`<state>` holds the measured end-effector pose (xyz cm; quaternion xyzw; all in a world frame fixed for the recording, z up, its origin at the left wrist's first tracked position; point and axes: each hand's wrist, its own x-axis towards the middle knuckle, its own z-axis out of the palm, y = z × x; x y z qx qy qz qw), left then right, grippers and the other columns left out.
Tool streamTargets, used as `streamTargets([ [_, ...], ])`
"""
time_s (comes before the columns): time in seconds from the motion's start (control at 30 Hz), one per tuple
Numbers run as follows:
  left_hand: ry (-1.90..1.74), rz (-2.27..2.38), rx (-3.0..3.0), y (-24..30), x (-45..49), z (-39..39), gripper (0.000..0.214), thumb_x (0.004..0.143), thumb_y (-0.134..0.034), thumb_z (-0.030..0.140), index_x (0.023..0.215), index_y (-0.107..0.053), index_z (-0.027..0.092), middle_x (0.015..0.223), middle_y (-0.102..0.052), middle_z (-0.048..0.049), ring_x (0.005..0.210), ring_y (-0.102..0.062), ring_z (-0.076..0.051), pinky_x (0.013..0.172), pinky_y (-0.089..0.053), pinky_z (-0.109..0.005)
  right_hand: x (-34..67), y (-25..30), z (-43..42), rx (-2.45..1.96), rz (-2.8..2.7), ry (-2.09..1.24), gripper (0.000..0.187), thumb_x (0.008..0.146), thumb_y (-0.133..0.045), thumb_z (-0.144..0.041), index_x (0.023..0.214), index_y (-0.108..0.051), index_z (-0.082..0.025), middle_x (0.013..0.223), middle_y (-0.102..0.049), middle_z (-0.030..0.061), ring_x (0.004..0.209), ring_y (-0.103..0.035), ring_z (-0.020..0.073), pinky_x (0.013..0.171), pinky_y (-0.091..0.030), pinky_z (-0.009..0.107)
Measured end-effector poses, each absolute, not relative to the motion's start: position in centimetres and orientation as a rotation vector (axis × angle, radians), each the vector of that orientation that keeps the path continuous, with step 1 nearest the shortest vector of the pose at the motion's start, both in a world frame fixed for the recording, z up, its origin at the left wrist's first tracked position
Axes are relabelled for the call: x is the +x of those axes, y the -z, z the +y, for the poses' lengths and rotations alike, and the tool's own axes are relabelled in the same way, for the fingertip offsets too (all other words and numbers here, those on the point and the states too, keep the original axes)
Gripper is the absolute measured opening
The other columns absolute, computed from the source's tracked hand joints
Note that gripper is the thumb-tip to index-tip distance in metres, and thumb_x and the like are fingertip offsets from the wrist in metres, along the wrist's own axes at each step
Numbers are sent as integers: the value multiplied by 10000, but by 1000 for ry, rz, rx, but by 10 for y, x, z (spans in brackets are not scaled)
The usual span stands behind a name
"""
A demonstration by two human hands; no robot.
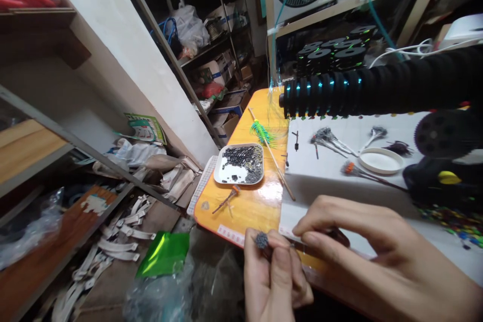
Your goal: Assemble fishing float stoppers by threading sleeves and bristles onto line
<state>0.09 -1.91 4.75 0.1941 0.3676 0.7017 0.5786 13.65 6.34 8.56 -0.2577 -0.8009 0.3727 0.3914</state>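
Note:
My left hand (277, 276) is closed around a small bundle with a grey, knobbly head (261, 240); the rest of it is hidden by the fingers. Just to its right, my right hand (362, 249) pinches thumb and forefinger together. Whatever lies between those fingertips is too small to make out. Something dark brown (339, 236) shows behind the right thumb. Ahead of the left hand lies a brown-stemmed bundle with an orange band (230, 197). Beyond it stands a white dish (217, 176) of small black and grey pieces.
A wooden stick (277, 167) with green strands (261, 132) lies across the yellow table (241, 128). On the white surface are several grey-tipped bundles (328, 138), another orange-banded bundle (352, 168) and a round white lid (381, 161). A black ridged roller (358, 85) spans above. Shelves stand left.

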Motion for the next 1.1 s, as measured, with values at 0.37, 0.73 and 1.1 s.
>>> streamTargets([
  [0.37, -1536, 662, 445, -49, -8, -17, 295, 882, -811, 446, 832, -638, 211, 620, -537, 81, 431, -175, -7, 414, -244, -114, 139, -81, 66, -757, -1939, -1085, 259, 1030, -611, -411, 837, -727, -284, 772, -706, -32, 662, -651, 126, 586, -489, 209],
  [0.73, -1440, 660, 554, -46, -14, -16, 365, 929, -748, 503, 862, -533, 216, 648, -490, 88, 431, -179, -11, 429, -260, -131, 139, -82, 64, -735, -1925, -1101, 239, 1032, -615, -402, 852, -732, -295, 769, -698, -36, 665, -643, 117, 594, -485, 199],
  [1.1, -1460, 785, 489, -41, -5, -19, 311, 916, -753, 508, 936, -615, 231, 576, -477, 93, 421, -205, -11, 423, -261, -101, 143, -68, 62, -428, -2079, -884, 284, 963, -690, -135, 1165, -755, -323, 919, -715, 19, 738, -722, 127, 622, -554, 183],
])
